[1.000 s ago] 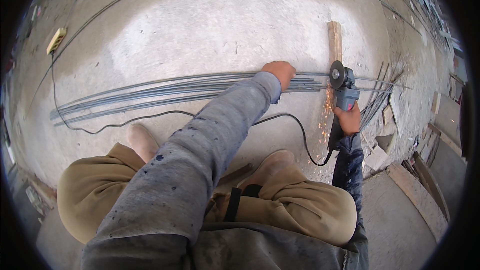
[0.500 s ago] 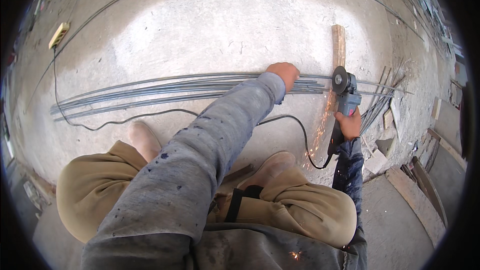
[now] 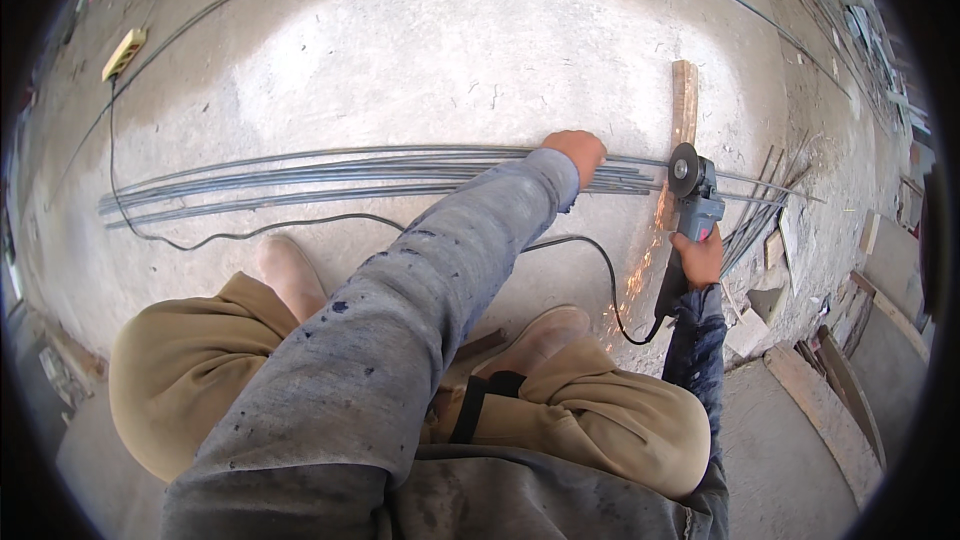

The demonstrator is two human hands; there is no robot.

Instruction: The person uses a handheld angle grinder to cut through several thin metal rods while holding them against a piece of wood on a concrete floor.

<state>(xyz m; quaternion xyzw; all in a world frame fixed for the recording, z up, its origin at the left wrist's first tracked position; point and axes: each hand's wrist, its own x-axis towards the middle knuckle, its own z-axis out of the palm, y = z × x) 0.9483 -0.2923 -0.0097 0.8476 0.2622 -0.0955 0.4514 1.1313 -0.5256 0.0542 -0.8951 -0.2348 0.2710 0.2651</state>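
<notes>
The left hand (image 3: 577,152) presses down on a bundle of long thin grey steel rods (image 3: 350,175) that lies across the pale concrete floor (image 3: 420,50), fingers clenched over the rods just left of the cutting point. The right hand (image 3: 700,258) grasps the body of a blue-grey angle grinder (image 3: 693,202) with a round dark disc — the disc meets the rods where they cross a narrow upright strip of brown wood (image 3: 683,100), and orange sparks (image 3: 640,275) spray down toward the person's boot. The grinder's black power cable (image 3: 300,225) trails from its rear, loops past the tan boots (image 3: 535,340) and runs left along the floor to a yellow socket block (image 3: 124,52) far off at the upper left. Short cut rod pieces (image 3: 760,210) lie fanned out just right of the grinder — beside scattered wood offcuts and rubble (image 3: 790,300).
</notes>
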